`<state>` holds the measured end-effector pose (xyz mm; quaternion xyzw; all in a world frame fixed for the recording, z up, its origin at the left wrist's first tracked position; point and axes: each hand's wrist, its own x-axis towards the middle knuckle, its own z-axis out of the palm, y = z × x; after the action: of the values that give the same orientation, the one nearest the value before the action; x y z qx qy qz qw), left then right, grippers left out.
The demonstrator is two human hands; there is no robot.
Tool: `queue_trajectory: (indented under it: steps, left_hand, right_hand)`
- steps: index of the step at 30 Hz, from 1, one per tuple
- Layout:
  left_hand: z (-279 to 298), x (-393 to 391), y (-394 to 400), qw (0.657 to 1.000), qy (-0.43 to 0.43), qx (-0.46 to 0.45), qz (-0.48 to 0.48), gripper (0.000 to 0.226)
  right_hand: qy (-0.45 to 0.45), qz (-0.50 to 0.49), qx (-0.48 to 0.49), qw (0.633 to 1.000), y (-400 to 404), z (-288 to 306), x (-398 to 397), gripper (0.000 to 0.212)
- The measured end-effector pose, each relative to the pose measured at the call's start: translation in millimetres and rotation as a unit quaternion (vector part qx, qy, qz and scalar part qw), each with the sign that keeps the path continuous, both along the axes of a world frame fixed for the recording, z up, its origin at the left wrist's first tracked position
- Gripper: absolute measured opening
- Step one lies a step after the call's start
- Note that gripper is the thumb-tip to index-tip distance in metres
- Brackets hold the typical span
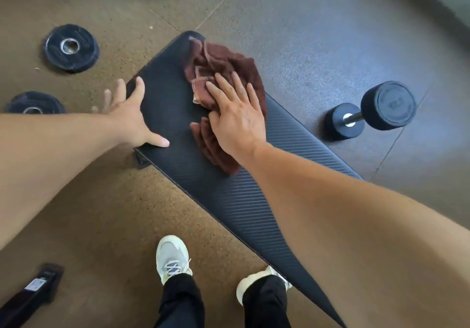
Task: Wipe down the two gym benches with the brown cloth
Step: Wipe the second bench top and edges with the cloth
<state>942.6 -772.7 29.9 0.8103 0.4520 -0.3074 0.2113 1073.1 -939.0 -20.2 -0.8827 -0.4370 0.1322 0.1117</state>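
Speckled rubber gym flooring (101, 200), tan on the near side and greyer beyond, fills the view, and across it runs a long black ribbed padded bench (229, 195) lying diagonally from the far left to the near right. Only this one bench shows, so whether it is the first or second of the two cannot be told. On its far end lies the crumpled brown terry cloth (223, 73), bunched and folded, reaching nearly to the rounded tip. The right hand (235, 114) lies flat on the cloth with fingers straight and spread, pressing it onto the pad instead of gripping it. The left hand (129, 116) is splayed loose at the bench's left edge, thumb resting on the pad, apparently steadying; its outer fingers are blurred. By my reading the wiping of this bench's far end is in hand, and the long near stretch probably needs the cloth drawn back along the ribs under even pressure. A black rubber-headed dumbbell (371, 110) stands right of the bench, two black weight plates (71, 48) lie left, and white trainers (173, 259) show below.
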Motion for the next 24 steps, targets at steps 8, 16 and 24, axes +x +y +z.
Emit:
queue_trajectory:
  steps: [8,16,24]
  left_hand:
    - [22.5,56.9,-79.4,0.988,0.015,-0.044,-0.147,0.165]
    - [11.2,167.2,-228.1,0.967,0.100,-0.139,-0.190,0.179]
    - [-2.2,168.5,-243.2,0.972,0.139,-0.088,-0.166,0.187]
  right_hand:
    - [0.059,-0.186,-0.030,0.980,-156.9,13.1,42.8,0.059]
    - [0.088,-0.352,-0.145,0.921,-344.1,38.1,59.0,0.040]
    - [0.109,-0.373,-0.141,0.910,-298.7,30.0,72.5,0.046]
